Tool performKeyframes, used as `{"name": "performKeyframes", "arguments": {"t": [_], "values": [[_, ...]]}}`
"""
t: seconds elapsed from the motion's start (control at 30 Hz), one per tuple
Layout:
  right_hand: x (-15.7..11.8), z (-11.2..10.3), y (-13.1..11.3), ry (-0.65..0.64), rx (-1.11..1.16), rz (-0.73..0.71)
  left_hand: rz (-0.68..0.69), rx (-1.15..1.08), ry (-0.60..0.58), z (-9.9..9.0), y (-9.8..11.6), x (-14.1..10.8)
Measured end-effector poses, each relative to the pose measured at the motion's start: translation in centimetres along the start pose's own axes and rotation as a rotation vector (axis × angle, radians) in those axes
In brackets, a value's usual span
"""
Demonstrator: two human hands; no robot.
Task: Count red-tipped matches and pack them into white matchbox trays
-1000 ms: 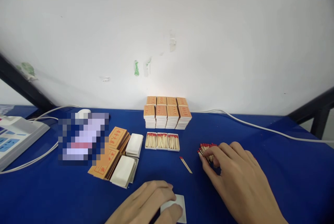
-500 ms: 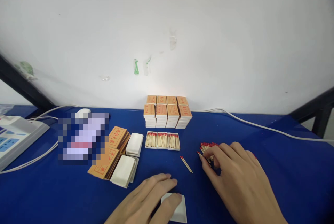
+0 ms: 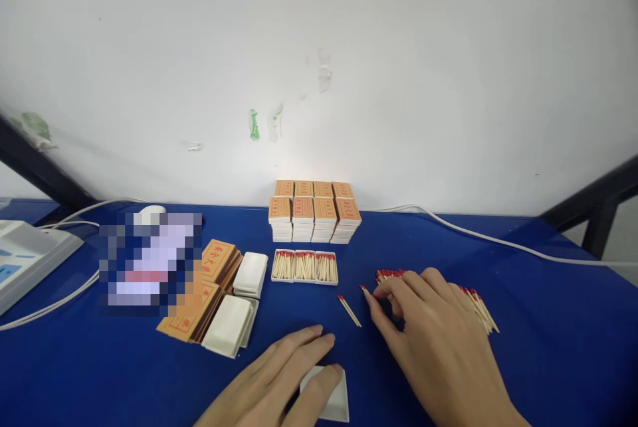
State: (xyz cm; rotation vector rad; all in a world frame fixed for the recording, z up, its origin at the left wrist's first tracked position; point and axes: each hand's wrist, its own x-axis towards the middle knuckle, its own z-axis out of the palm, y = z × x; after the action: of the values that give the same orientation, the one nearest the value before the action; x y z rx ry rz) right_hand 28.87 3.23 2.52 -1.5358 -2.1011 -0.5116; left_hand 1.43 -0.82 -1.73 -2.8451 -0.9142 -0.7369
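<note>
My left hand (image 3: 279, 380) rests near the front with its fingers spread, the thumb over an empty white tray (image 3: 337, 404). My right hand (image 3: 433, 337) is bent over a pile of red-tipped matches (image 3: 387, 275), with a match (image 3: 365, 290) between thumb and index finger. More matches (image 3: 481, 309) lie to the right of this hand, partly behind it. Two loose matches (image 3: 349, 311) lie side by side between the hands. Beyond them stand three trays filled with matches (image 3: 304, 266) in a row.
Stacked orange matchboxes (image 3: 314, 211) stand by the wall. Orange sleeves (image 3: 194, 307) and white trays (image 3: 229, 325) are at the left, near a blurred phone (image 3: 154, 257) and a power strip (image 3: 30, 261). A white cable (image 3: 478, 235) runs along the back right.
The whole view has shifted slightly, so things appear further left. My right hand has moved a little off the matches at its right, which now show more. My left hand keeps its pose.
</note>
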Motion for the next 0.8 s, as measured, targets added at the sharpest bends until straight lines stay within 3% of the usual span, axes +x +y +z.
{"name": "performKeyframes", "arguments": {"t": [0.37,0.57,0.63,0.67,0.8], "values": [[0.0,0.1,-1.8,-0.029,0.216,0.051,0.011,-0.011,0.098,0.7,0.3,0.2],[0.0,0.0,-1.8,-0.044,0.278,0.046,0.019,-0.036,-0.065,-1.2,0.2,0.7],[-0.1,0.1,-1.6,-0.036,0.263,0.043,0.036,-0.047,-0.049,-0.7,0.2,0.6],[-0.2,0.2,-1.5,-0.034,0.252,0.043,0.009,-0.056,0.088,-0.3,0.2,0.5],[-0.2,0.3,-1.2,-0.062,0.259,0.041,0.004,-0.042,0.089,1.3,0.4,-0.1]]}}
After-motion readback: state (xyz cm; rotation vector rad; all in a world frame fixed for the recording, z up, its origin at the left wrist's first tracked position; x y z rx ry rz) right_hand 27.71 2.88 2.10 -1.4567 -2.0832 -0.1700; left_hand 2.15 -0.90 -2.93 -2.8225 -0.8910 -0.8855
